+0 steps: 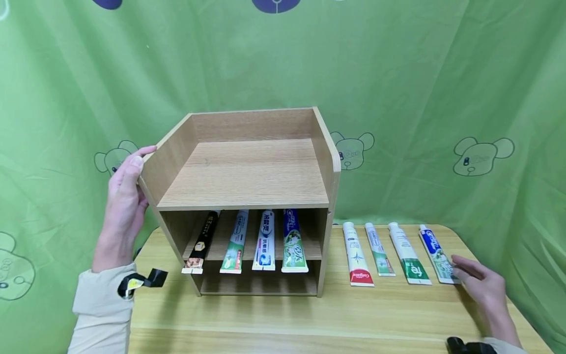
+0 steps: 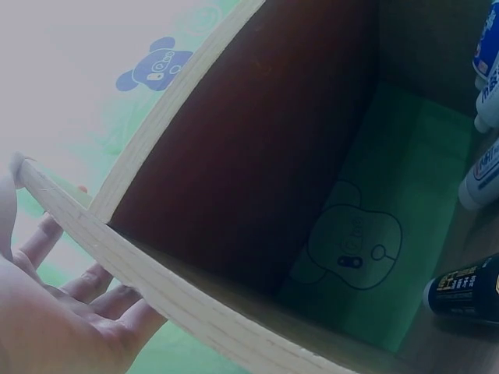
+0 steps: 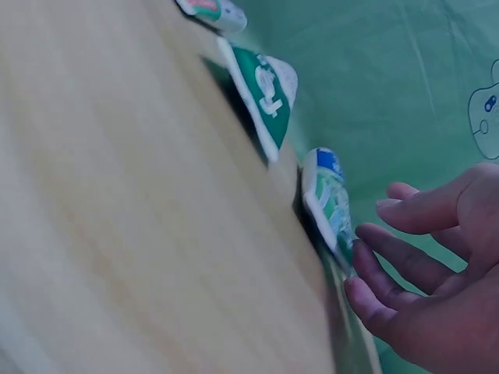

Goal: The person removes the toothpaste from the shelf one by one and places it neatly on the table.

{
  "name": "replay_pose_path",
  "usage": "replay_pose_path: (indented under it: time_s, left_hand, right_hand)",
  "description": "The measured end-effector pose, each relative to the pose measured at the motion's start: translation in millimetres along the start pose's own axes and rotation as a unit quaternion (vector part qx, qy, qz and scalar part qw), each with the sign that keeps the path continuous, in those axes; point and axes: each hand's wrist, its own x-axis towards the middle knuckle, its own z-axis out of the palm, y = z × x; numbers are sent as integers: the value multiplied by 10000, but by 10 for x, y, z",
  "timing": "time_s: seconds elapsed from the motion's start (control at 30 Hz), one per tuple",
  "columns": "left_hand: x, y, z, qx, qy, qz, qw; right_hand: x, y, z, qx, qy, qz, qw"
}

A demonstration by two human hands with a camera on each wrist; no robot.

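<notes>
A wooden desktop shelf (image 1: pixel 243 172) stands on the table, its open front facing me. At its upper left side panel, my left hand (image 1: pixel 126 196) holds the edge, thumb at the front and fingers along the outside, as the left wrist view also shows of the hand (image 2: pixel 78 312). On the middle board lie a black toothpaste tube (image 1: pixel 203 243) and several white, green and blue ones, their flat ends sticking out. My right hand (image 1: pixel 484 282) is beside a blue and green toothpaste tube (image 1: pixel 438 255), fingers loosely bent with the fingertips at its right edge (image 3: pixel 331 202).
To the right of the shelf, a red and white Colgate tube (image 1: pixel 357 255), a small green and white tube (image 1: pixel 379 250) and a larger white and green tube (image 1: pixel 409 255) lie in a row on the wooden table (image 1: pixel 376 319). A green curtain (image 1: pixel 398 73) hangs behind.
</notes>
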Motion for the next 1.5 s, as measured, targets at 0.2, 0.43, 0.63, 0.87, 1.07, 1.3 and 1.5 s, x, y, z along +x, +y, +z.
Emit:
replay_pose_path:
  time_s: [0.2,0.43,0.63,0.87,1.07,1.3,1.5]
  left_hand:
    - [0,-4,-3,7,8,11,10000]
    - [2,0,-7,7,-26,18,10000]
    - [10,-10,1,20,-77,10,10000]
    - [7,-4,4,7,-74,32,10000]
    - [3,-3,2,-29,-38,25,10000]
    - [10,-10,-6,-1,-34,26,10000]
    - [7,-8,1,-12,-32,30,10000]
  right_hand:
    - [-101,-212,-23,491,-316,-30,9983]
    - [-218,-460,70,1428,-747,-137,9868]
    - [-309,-684,186,1748,-1034,-517,9778]
    - [-338,-844,351,1875,-1352,-894,9688]
    - [-425,-1008,512,1686,-1570,-1329,9640]
    - [-703,-1337,665,1658,-1828,-1640,9551]
    - [-814,-1446,788,1525,-2207,-1957,9433]
